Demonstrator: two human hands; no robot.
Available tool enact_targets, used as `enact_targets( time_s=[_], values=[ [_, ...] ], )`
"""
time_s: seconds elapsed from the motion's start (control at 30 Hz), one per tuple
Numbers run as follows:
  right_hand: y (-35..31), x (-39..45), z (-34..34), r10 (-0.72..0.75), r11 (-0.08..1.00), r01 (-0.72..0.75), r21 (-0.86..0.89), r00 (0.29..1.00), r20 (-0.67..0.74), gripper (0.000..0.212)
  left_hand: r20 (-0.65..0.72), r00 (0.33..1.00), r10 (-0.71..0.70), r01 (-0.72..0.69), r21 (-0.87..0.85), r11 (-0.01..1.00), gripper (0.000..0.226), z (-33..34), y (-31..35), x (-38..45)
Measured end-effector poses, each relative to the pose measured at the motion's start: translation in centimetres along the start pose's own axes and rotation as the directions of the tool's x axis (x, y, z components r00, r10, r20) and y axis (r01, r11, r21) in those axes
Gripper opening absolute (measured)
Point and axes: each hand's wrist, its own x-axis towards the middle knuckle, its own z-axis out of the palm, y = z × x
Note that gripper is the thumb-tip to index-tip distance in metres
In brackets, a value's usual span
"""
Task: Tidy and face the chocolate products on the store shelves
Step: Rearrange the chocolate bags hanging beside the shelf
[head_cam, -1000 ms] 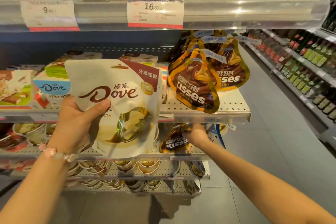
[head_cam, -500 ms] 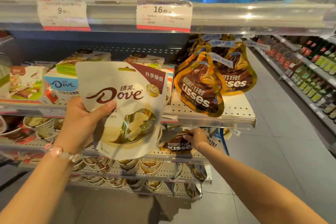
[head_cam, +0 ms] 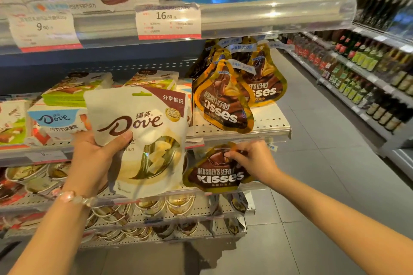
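Left hand (head_cam: 93, 156) holds a white Dove pouch (head_cam: 143, 138) upright in front of the shelving, label facing the camera. Its thumb lies across the front of the pouch just under the brand lettering, and the remaining fingers are hidden behind the pouch. A pink bead bracelet (head_cam: 73, 196) sits on that wrist. Right hand (head_cam: 252, 158) reaches to the lower shelf (head_cam: 257, 187), where a gold and brown Kisses bag (head_cam: 212, 174) stands at the shelf front, tilted slightly, label facing out. Fingertips are curled and pinch the top edge of this bag near its peak, so the body of the bag hangs below and to the left of the fingers. On the shelf above, two more rows of teardrop Kisses bags (head_cam: 225, 105) stand upright, the front one near the shelf lip. Left of them, behind the held pouch, sit boxed Dove products (head_cam: 55, 120) with green boxes (head_cam: 67, 94) stacked on top. Price tags (head_cam: 167, 22) hang from the top shelf rail. Bottles (head_cam: 366, 73) line the shelving across the aisle on the right.
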Motion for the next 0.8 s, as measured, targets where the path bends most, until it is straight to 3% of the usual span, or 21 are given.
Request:
enact_targets(
  time_s=[0.17, 0.37, 0.47, 0.63, 0.8],
  values=[
    [-1.2, -0.8, -5.6, -0.075, 0.993, 0.089, 0.082, 0.983, -0.167, 0.009, 0.04, 0.999, 0.01, -0.01, 0.02, 1.0, 0.025, 0.5, -0.2, 0.4],
    [-1.6, 0.8, -11.1, -0.117, 0.992, 0.128, 0.002, 0.916, -0.385, 0.021, 0.068, 0.996, 0.057, -0.061, 0.066, 0.996, 0.01, 1.8, 0.2, 0.8],
    [-1.2, 2.3, -12.6, -0.085, 0.995, 0.095, 0.002, 0.903, -0.421, 0.007, 0.054, 0.998, 0.033, -0.035, 0.029, 0.999, 0.012, 2.3, 0.6, 1.0],
    [-0.7, 5.0, -12.6, -0.052, 0.999, 0.042, -0.032, 0.903, -0.427, 0.014, 0.068, 0.998, -0.012, 0.01, 0.03, 0.999, 0.028, 3.0, 1.1, 1.4],
    [-0.3, 6.9, -12.3, 0.012, 0.999, -0.027, -0.026, 0.878, -0.478, 0.017, 0.042, 0.999, 0.018, -0.018, 0.007, 1.0, 0.017, 4.0, 1.3, 1.7]
  ],
)
